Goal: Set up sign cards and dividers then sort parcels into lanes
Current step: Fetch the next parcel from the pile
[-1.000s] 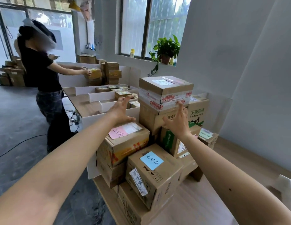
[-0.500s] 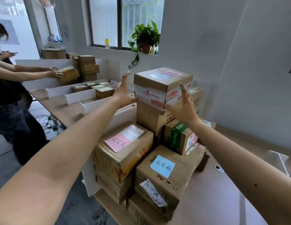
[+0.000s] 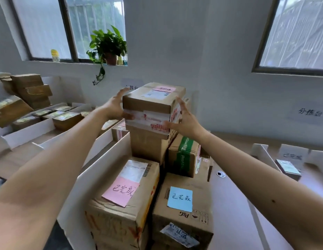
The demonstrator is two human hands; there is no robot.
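Matt brown cardboard parcel (image 3: 153,103) banded with glossy tape (image 3: 148,120); smooth white dividers (image 3: 95,179); pale wood-look bench (image 3: 233,204).

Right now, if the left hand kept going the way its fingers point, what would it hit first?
Probably the paper wall sign. The left hand lies along the left side of the top parcel, fingers aimed up and past it; depth is unclear.

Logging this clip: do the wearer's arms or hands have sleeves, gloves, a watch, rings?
No. Both forearms are bare, no sleeves in view; left hand and right hand show no gloves, watch or rings. A small mole marks the right forearm.
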